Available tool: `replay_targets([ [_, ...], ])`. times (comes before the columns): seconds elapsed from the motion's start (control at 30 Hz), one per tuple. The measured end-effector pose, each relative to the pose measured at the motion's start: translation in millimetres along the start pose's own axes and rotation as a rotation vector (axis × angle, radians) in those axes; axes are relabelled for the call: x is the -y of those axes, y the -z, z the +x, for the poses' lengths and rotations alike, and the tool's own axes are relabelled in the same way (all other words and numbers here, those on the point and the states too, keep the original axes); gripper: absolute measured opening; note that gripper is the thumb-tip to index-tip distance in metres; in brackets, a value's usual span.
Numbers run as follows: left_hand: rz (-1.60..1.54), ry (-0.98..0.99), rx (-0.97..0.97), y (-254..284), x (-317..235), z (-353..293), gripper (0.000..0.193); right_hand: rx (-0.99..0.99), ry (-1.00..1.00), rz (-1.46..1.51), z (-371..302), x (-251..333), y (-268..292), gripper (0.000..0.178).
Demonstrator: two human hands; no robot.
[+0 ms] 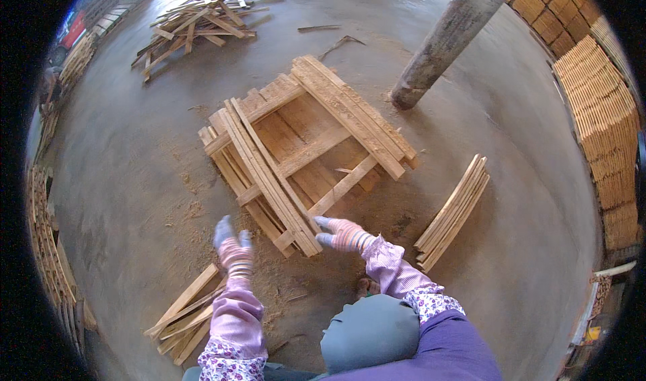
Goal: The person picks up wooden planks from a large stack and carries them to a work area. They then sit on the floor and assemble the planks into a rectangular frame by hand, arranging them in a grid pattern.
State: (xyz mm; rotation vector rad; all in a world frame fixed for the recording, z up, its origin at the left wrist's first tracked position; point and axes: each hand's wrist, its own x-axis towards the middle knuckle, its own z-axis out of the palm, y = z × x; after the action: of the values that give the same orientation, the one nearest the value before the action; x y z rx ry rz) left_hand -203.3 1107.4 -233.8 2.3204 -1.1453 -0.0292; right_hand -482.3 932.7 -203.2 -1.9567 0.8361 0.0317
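My left hand, in a striped glove with grey fingertips, is held above the floor with its fingers apart and nothing in it. It is nearest to the near-left corner of a wooden pallet-like frame. My right hand, gloved the same way, has its fingers stretched out and parted beside the near end of a bundle of wooden slats. Its fingertips reach the bundle's edge; whether they press on it I cannot tell. The bundle lies lengthwise across the frame's left side. More slats lie along the frame's right side.
Loose slats lie on the floor at the lower left, and a neat row of strips at the right. Behind the frame rises a round post. A scrap wood heap is at the far left; tall wood stacks line the right.
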Motion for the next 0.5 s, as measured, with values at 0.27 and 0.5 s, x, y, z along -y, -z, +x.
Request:
replay_targets([
  [0.27, -0.11, -0.137, 0.391, -12.6, -159.0, -28.3, 0.097, -0.637, -0.788, -0.768, 4.0, -55.6, 157.0, 0.079],
  [0.5, 0.057, -0.023, 0.529, -18.1, -177.4, 1.0, 0.055, -0.553, -0.128, 0.314, -17.5, -62.0, 119.9, 0.036],
])
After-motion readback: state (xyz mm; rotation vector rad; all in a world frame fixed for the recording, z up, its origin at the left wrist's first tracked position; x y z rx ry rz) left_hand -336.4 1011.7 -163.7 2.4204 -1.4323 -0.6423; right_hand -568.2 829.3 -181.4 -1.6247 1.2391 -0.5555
